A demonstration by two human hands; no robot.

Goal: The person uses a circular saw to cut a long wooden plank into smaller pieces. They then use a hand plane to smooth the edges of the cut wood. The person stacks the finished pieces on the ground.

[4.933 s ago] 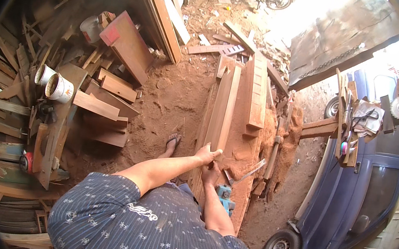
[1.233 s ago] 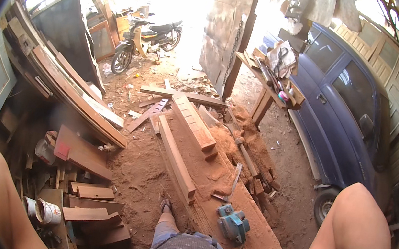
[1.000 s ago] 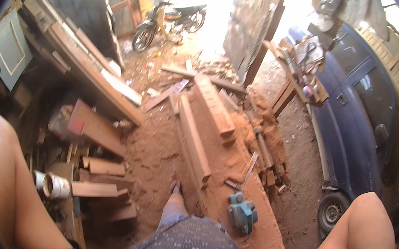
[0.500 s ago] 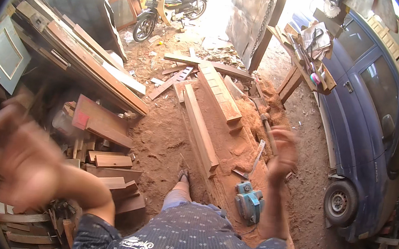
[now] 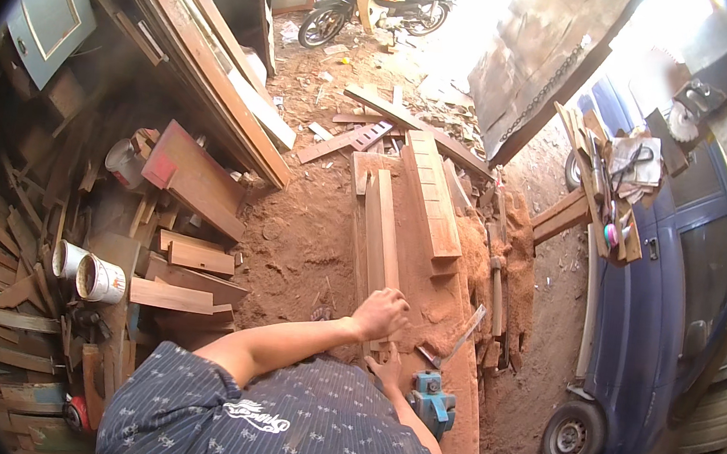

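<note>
In the head view, my left hand (image 5: 381, 315) is curled closed over the near part of a long squared wooden beam (image 5: 386, 239). What its fingers hold, if anything, is hidden. Just below it, my right hand (image 5: 386, 369) grips the beam's near end, thumb pointing up along the wood. The beam lies lengthwise on a sawdust-covered workbench (image 5: 412, 309). To its right rests a thicker timber block (image 5: 432, 194) with lines across its top. A metal try square (image 5: 456, 334) and a blue electric planer (image 5: 431, 405) lie close to my right hand and forearm.
Boards (image 5: 219, 76) lean along the left, above offcuts and two white buckets (image 5: 100, 279). A blue van (image 5: 637, 348) stands on the right, by a stand (image 5: 613, 197) cluttered with tools. Farther off are a motorcycle (image 5: 375, 4), a metal sheet door (image 5: 549, 55) and scattered scraps.
Both hands, raised apart at either side before, have come together at the beam's near end. My view has turned left, and the bench scene has shifted rightward.
</note>
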